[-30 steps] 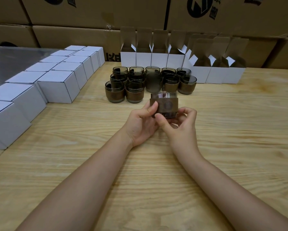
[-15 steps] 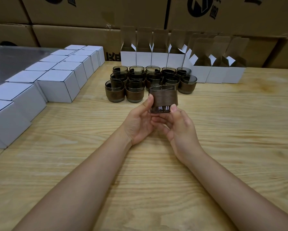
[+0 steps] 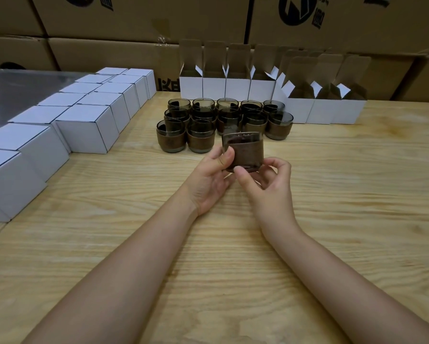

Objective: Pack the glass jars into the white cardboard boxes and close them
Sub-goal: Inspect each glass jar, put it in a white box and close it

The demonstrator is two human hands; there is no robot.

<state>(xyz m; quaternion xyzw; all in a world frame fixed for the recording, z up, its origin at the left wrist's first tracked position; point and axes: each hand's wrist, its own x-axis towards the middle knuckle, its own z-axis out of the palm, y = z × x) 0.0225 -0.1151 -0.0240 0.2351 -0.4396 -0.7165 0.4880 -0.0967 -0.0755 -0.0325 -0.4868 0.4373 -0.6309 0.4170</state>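
Note:
A smoky glass jar with a brown band [image 3: 244, 150] is held upright above the table between both hands. My left hand [image 3: 212, 180] grips its left side with thumb and fingers. My right hand [image 3: 268, 184] pinches its lower right edge with thumb and curled fingers. Behind it stands a cluster of several like jars [image 3: 198, 122]. A row of open white boxes [image 3: 233, 83] with raised flaps lines the back, reaching right to further open boxes [image 3: 332, 110]. Closed white boxes [image 3: 89, 127] stand in rows at the left.
Large brown cartons [image 3: 258, 23] are stacked behind the wooden table [image 3: 357, 194]. A grey metal surface [image 3: 14, 93] lies at the far left, beyond the closed boxes.
The jar has been turned and shifted slightly in my fingers. My right hand has moved from under the jar to pinch its lower right edge.

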